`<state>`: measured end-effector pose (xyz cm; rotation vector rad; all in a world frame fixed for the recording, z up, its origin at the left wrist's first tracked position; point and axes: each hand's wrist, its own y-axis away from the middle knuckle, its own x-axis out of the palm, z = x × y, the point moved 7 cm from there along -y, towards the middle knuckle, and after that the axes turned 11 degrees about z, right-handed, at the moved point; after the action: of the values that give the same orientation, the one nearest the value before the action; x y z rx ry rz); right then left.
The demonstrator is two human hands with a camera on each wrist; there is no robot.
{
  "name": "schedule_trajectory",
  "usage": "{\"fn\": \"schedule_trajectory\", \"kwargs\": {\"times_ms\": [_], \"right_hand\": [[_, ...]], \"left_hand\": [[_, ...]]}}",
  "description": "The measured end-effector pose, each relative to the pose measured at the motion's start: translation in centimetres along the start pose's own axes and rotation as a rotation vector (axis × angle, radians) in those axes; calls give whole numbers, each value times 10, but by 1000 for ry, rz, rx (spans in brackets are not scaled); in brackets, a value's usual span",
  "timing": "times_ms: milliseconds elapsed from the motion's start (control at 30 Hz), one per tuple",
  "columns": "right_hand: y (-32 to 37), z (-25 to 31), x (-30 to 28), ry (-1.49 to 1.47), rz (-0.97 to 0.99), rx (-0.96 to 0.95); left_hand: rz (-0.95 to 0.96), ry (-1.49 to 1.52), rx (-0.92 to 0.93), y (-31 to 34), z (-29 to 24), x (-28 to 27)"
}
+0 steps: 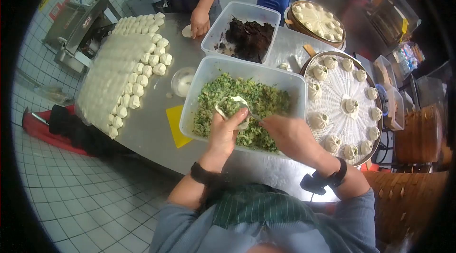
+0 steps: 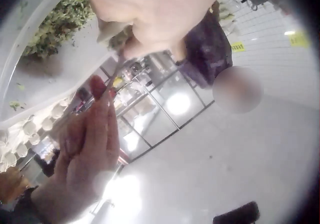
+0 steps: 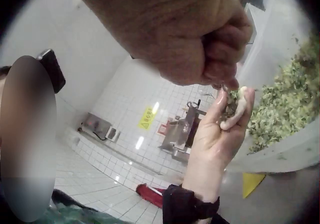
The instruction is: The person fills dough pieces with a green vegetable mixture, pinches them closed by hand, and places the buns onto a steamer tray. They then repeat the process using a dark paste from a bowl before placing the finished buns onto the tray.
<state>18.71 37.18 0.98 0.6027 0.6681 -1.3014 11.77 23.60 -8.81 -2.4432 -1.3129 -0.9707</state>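
Note:
Over a clear plastic box (image 1: 189, 110) of chopped green filling (image 1: 266, 92), my left hand (image 1: 221, 138) cups a round dough wrapper (image 3: 235, 118) with green filling on it. The left thumb lies across the wrapper's near side. My right hand (image 1: 292, 136) grips the handle of a thin metal utensil (image 1: 255, 116), whose tip meets the filling at the wrapper. The same utensil (image 2: 119, 66) runs between both hands in the left wrist view; its working end is hidden there. Right fingers curl tightly in the right wrist view.
Another box (image 1: 275, 18) holds dark filling. Pleated buns (image 1: 351, 105) sit on a round steamer (image 1: 311, 65) at right, with another steamer (image 1: 292, 8) behind. Dough pieces (image 1: 159, 68), partly under plastic, cover the left. Across the table, another person's hand (image 1: 200, 22) touches a dough disc (image 1: 187, 31).

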Motion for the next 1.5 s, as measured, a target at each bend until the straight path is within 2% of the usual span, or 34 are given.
{"fn": "schedule_trajectory", "kwargs": {"times_ms": [100,167,233,267,300,333,400,433,533,600,633,667,700,800,867,933,967,1033,1167,1267,1333,1467,1500], "right_hand": [[-3,23,-13,100,41,64],[6,12,-23,74,22,57],[11,-4,-24,293,77,144],[15,-14,-22,534,150,240],[14,-27,-9,687,251,249],[12,-39,3,686,246,261],[10,-67,45,805,553,267],[9,-74,50,804,549,275],[2,-74,49,750,479,234],[0,-54,12,366,-15,128],[-4,-46,3,366,-13,135],[-6,-51,-2,-34,13,232],[-6,-57,1,-437,33,321],[-6,-50,4,-481,107,254],[-3,-42,-1,-432,78,248],[-1,-31,-7,-376,10,113],[-1,-27,-8,-378,11,113],[0,-18,-9,-449,-13,77],[-4,-41,1,-596,-15,170],[-3,-34,-1,-480,-4,67],[-1,-19,-13,-360,-23,24],[-4,-24,-10,-324,-73,50],[-4,-23,-6,-287,-41,-12]], "left_hand": [[-60,54,34,-3,0,-9],[-68,52,116,-5,-5,-25],[-54,87,124,-6,-13,-32],[-37,117,128,-6,-15,-32],[-14,142,103,-5,-18,-27],[-3,142,96,-5,-20,-22],[70,227,38,-4,-16,-8],[77,227,33,-2,-17,-3],[191,305,-100,0,-12,16],[244,321,-119,4,-15,24],[231,438,-198,6,-9,26],[217,552,-281,9,-3,29],[198,484,-304,10,1,30],[256,308,-296,10,5,36],[252,313,-311,12,6,39],[223,111,-286,14,9,34],[221,111,-287,14,11,34],[310,16,-304,14,16,40],[330,37,-260,18,7,53],[278,65,-233,17,6,48],[338,-18,-383,16,20,40],[361,-90,-443,19,23,41],[363,-110,-433,18,19,42]]}}
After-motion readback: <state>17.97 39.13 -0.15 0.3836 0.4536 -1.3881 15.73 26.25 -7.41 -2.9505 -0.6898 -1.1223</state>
